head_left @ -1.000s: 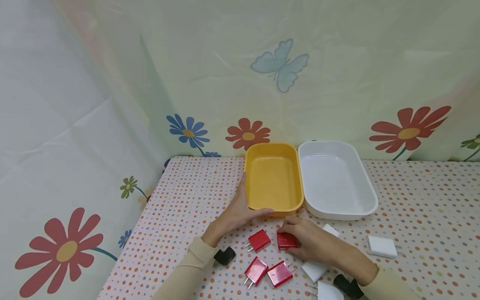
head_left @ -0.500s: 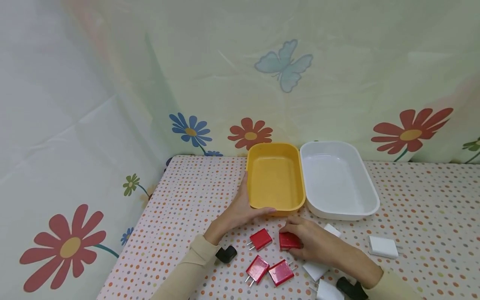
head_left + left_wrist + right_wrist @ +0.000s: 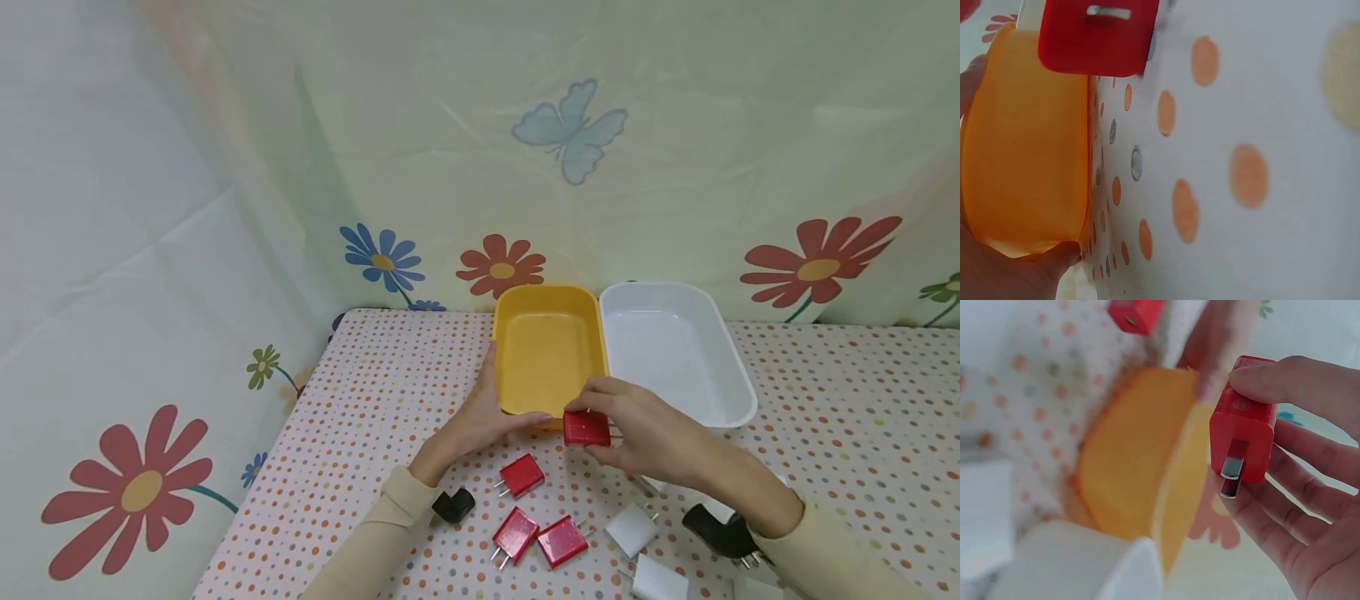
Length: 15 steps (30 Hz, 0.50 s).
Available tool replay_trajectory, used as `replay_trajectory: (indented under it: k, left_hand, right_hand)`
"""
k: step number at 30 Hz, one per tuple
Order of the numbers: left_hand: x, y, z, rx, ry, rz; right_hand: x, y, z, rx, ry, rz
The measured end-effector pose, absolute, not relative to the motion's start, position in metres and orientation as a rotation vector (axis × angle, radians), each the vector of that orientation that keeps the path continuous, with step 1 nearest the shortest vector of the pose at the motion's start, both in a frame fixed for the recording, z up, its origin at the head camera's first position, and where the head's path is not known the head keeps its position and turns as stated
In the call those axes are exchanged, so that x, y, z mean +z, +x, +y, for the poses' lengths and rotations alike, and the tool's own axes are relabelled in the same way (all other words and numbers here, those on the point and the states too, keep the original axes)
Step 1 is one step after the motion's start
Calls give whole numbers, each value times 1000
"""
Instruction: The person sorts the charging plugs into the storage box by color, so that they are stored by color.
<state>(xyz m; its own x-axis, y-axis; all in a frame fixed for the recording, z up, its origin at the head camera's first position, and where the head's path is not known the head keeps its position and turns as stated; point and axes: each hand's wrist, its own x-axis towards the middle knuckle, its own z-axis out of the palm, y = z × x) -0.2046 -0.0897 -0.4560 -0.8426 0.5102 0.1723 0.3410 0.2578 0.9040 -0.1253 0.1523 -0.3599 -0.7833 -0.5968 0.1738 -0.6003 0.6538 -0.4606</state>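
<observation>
My right hand pinches a red wall charger between thumb and fingers, over the front rim of the yellow tray. In the right wrist view, two metal prongs stick out of the held charger. My left hand grips the tray's front left corner, thumb along the front, fingers against the left side. On the dotted tablecloth lie three more red chargers, one close to the tray and two, one of them this charger, nearer me.
A white tray stands right against the yellow one. Several white chargers, such as this charger, lie below my right forearm. Each wrist wears a black camera mount. A flowered curtain hangs behind the table.
The right hand has lifted the red charger off the tablecloth and carried it up and forward to the yellow tray's front rim. The left hand keeps its grip on the tray.
</observation>
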Motion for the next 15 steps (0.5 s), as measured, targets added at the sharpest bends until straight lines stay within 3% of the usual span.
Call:
replay_trajectory:
  k: [8, 15]
  left_hand:
    - [-455, -203, -91, 1625, 773, 2377]
    - [-455, -202, -92, 1563, 680, 2408]
  right_hand:
    - [-341, -153, 150, 856, 1002, -2781]
    - [-349, -177, 145, 912, 945, -2787]
